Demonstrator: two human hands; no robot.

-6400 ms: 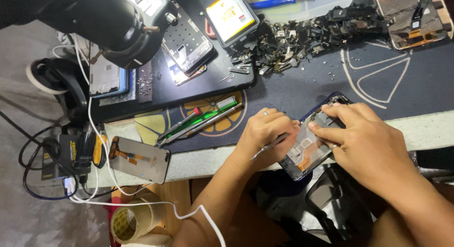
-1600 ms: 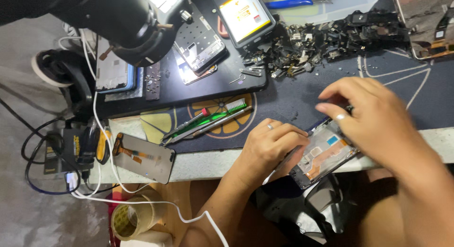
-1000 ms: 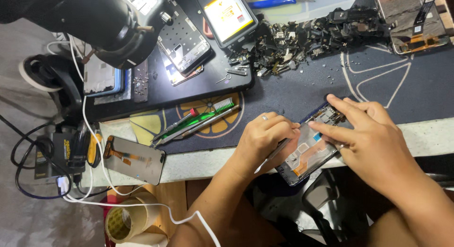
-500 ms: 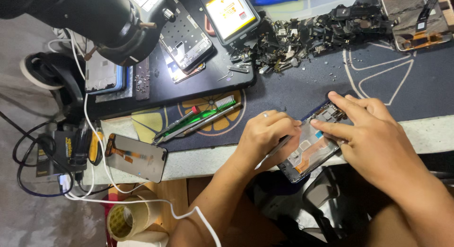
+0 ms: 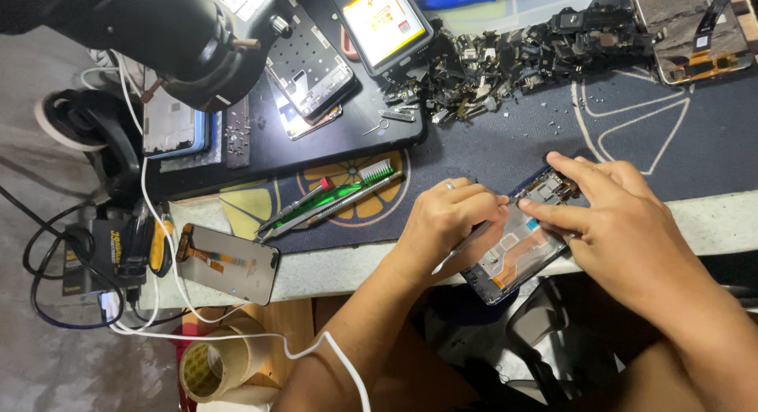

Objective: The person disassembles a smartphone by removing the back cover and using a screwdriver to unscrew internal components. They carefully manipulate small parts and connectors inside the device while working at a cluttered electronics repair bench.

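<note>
Nearest the body, at the pale front edge of the tabletop (image 5: pixel 339 266), an opened phone (image 5: pixel 517 250) is lying with its insides facing up and its lower end hanging past the edge, probably so both hands can get around it. The left hand (image 5: pixel 446 222) is curling closed in a pen-like grip on a thin metal tool (image 5: pixel 462 246), whose handle end is poking out below the fist, so the working tip is likely aimed into the phone. The right hand (image 5: pixel 616 222) is pressing down on the phone's upper part with flat fingers, seemingly to steady it; it is gripping nothing. To the left, a loose screen panel (image 5: pixel 229 262) is lying face down by a roll of tape (image 5: pixel 213 368). Farther back, a green toothbrush (image 5: pixel 339 195) is resting on the dark mat (image 5: pixel 505 151). Beyond it, a pile of small dark parts (image 5: pixel 513 61) and a lit phone (image 5: pixel 387 25) are sitting near a black microscope (image 5: pixel 158 33).
</note>
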